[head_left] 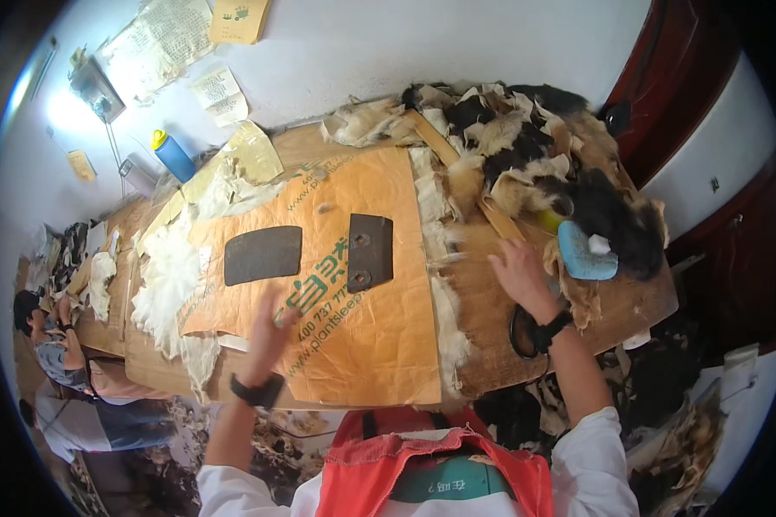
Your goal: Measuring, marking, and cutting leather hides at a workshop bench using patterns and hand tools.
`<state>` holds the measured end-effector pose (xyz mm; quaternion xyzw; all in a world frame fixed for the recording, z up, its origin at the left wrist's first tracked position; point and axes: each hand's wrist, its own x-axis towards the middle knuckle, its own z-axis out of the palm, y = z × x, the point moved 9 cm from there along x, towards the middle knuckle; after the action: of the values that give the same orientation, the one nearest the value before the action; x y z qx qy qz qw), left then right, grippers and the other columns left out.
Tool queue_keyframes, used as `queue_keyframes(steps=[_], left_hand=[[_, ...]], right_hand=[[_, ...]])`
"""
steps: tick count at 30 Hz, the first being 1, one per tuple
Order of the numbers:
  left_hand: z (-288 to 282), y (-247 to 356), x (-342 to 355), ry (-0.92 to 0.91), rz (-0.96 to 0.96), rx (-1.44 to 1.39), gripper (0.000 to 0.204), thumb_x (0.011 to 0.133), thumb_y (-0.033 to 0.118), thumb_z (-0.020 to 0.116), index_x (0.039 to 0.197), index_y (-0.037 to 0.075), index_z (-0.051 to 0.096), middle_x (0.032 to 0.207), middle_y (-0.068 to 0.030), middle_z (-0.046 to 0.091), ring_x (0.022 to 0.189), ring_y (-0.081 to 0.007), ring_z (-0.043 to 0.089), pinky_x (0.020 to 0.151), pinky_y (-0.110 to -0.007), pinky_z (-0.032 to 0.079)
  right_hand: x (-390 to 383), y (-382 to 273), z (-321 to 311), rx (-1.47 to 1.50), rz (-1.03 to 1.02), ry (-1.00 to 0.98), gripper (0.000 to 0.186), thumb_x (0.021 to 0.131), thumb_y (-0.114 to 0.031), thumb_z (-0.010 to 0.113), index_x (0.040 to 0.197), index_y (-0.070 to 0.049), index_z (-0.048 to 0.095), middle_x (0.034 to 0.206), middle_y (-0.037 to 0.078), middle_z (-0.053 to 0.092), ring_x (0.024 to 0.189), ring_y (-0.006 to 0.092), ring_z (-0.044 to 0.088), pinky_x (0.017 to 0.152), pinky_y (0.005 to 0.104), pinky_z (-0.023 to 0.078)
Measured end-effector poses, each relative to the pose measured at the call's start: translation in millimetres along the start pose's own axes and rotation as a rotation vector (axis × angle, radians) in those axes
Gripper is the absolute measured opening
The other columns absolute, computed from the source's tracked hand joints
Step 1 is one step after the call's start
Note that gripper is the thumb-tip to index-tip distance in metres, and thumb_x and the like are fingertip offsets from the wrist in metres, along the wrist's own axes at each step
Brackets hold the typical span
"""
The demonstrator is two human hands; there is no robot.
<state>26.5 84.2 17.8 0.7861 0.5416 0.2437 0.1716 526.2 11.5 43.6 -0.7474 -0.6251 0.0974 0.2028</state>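
At the far left, 1 person in patterned clothing (65, 358) had both arms raised near pale scraps of hide (102, 276), and a 2nd person in white and blue (116, 428) was bent over below. Against the wall stood a grey bottle (136, 177) and, just right of it, a blue bottle (175, 157) with a yellow cap. A white pelt (159, 289) lay along the left edge of an orange sheet (388, 345) spread on the wooden table (491, 345).

On the sheet's left half lay a dark curved plate (263, 256), flat and well apart from a dark plate with 2 holes (371, 252) to its right. The left hand (272, 336) was just below the curved plate, blurred, its fingers loose and grasping nothing; whether it touched the sheet could not be told.

A pale fur strip (448, 332) ran along the sheet's right edge. Farther right, a wooden strip (502, 222) came out from under a heap of brown, black and cream pelts (526, 142). The right hand (522, 271) was at its near end, fingers spread and unclenched; contact with the strip could not be told. Beside that wrist lay a black loop (521, 332). Right of the hand, a light blue pad (582, 258) bore a small white lump (599, 245).
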Motion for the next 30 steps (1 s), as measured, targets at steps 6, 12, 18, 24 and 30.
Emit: queue_keyframes(steps=[6,12,18,24,30], left_hand=[[-66.8,-147.7,60.7,0.053,-0.243,0.136,0.058,0.097,0.030,0.058,0.139,-0.005,0.038,0.150,-0.0314,0.031,0.141,-0.0436,0.029,0.115,-0.045,0.026],[-95.6,-256.7,90.4,-0.164,-0.381,0.240,0.057,0.098,0.033,0.052,0.138,-0.006,0.040,0.143,-0.0292,0.040,0.134,-0.0431,0.038,0.113,-0.047,0.028],[-105.8,-311.3,150.8,-0.167,-0.449,0.413,0.036,0.096,0.032,0.048,0.113,0.001,0.058,0.122,-0.0212,0.056,0.116,-0.0443,0.050,0.095,-0.055,0.042],[-112.7,-349.7,241.5,0.005,-0.340,0.413,0.040,0.088,0.026,0.056,0.120,0.002,0.056,0.109,-0.0244,0.065,0.101,-0.0405,0.062,0.086,-0.049,0.049],[-126.1,-378.1,264.5,0.062,-0.226,0.405,0.031,0.077,0.033,0.069,0.072,0.004,0.058,0.072,-0.0199,0.061,0.071,-0.0368,0.060,0.064,-0.046,0.045]], right_hand=[[78.7,-83.6,68.5,0.124,-0.161,-0.196,0.041,0.093,-0.028,0.056,0.119,0.004,0.057,0.115,0.022,0.061,0.107,0.0385,0.058,0.090,0.0474,0.047],[163.4,-125.1,117.2,0.026,0.027,-0.298,0.054,0.092,-0.037,0.054,0.130,0.001,0.052,0.131,0.024,0.054,0.120,0.0421,0.052,0.102,0.0458,0.042],[233.7,-40.6,152.6,-0.196,0.396,0.022,0.046,0.090,-0.035,0.057,0.123,-0.003,0.056,0.135,0.020,0.051,0.119,0.0442,0.051,0.099,0.0484,0.044],[268.4,-29.8,134.1,-0.290,0.335,0.044,0.035,0.070,-0.031,0.072,0.098,-0.011,0.067,0.093,0.017,0.068,0.091,0.0362,0.065,0.075,0.0458,0.050],[273.2,-10.5,152.7,0.330,0.480,0.214,0.028,0.080,-0.029,0.067,0.084,-0.002,0.063,0.084,0.023,0.064,0.082,0.0403,0.062,0.070,0.0461,0.046]])
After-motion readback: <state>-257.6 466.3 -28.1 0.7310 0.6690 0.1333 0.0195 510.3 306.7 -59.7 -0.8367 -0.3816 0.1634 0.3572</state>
